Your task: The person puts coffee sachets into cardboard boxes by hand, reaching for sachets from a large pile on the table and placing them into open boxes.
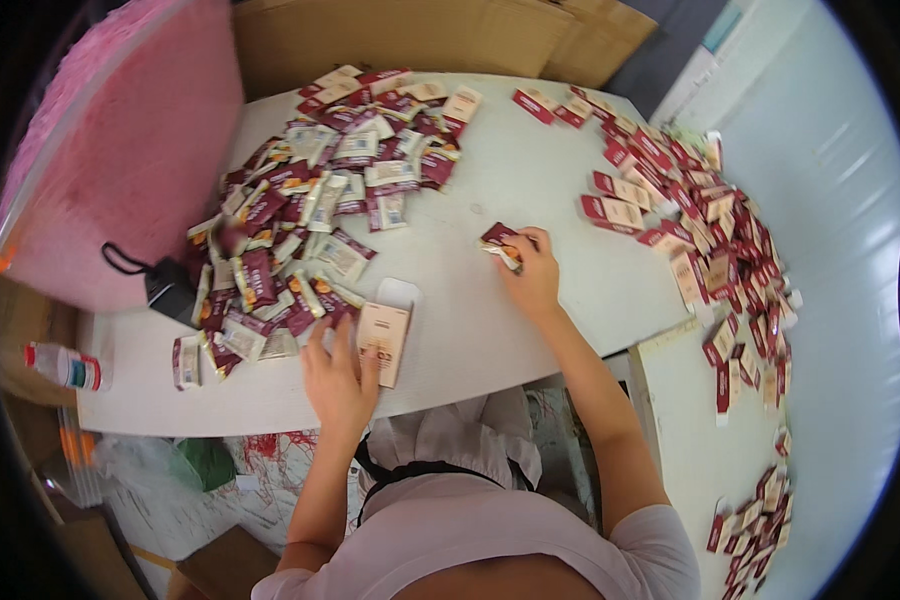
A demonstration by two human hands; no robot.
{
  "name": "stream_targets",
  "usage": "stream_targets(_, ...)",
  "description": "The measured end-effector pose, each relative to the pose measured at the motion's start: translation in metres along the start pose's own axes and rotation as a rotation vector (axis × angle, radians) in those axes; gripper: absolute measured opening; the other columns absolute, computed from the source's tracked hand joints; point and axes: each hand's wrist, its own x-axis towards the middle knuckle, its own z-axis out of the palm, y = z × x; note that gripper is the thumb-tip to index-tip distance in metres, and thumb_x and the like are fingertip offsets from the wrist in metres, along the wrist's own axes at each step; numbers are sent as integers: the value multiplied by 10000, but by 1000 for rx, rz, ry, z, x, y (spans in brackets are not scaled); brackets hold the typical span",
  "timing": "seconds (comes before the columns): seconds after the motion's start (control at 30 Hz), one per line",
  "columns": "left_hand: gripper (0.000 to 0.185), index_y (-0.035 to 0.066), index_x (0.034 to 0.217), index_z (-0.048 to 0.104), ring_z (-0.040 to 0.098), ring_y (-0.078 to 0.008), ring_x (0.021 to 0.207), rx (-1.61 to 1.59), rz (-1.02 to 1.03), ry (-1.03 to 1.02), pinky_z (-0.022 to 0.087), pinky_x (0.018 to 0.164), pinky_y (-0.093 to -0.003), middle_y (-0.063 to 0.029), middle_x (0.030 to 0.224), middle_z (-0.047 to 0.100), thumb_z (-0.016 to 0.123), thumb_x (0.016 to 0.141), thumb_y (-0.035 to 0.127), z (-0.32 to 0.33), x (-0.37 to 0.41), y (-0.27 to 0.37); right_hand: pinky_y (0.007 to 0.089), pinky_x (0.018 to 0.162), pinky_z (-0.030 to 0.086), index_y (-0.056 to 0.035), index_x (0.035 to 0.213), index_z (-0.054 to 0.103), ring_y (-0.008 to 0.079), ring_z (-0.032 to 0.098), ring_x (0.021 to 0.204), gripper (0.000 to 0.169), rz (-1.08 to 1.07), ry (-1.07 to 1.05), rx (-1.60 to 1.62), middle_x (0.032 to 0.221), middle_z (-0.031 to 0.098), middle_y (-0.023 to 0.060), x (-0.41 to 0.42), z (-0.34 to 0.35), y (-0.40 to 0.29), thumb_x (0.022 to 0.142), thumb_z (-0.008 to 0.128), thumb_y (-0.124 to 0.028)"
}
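Observation:
A small maroon and cream sachet [501, 244] is pinched in my right hand [534, 274], over the middle of the white table. My left hand [339, 379] is spread at the near edge of a sachet pile [270, 217]. Its fingertips reach the maroon sachets, while its thumb lies over the cream face of a small carton [384, 337]. That carton lies flat, its white end flap [400, 291] opened away from me. Whether the left fingers grasp any sachet is hidden.
Many maroon and cream cartons [705, 217] lie along the right side, with more on a lower surface [682, 420]. A black device with a strap [171, 291] and a plastic bottle [66, 367] are at left. Cardboard [405, 37] borders the back, beside a pink-filled bag [127, 165].

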Motion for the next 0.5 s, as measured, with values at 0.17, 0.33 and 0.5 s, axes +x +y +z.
stream_targets(0.17,363,8,1126,520,535,-211,805,-814,37,-224,432,631,-277,-147,1131,491,572,805,169,0,0,49,334,704,454,-73,855,608,225,519,841,294,55,306,137,964,487,118,-52,-82,-15,593,729,-15)
stream_targets(0.33,312,-2,1091,515,573,-125,776,-1784,-642,-1069,481,625,-245,-125,1071,552,560,868,212,25,1,114,275,682,474,-76,874,635,198,537,823,301,-55,41,306,1093,417,113,-94,-135,-104,605,765,-34)
stream_targets(0.5,261,1,1070,524,602,-145,825,-1594,-473,-1213,516,656,-263,-83,973,602,520,903,201,45,-12,122,270,727,481,-55,1107,527,179,545,898,521,267,115,383,1123,425,112,-122,-145,-103,639,754,-18)
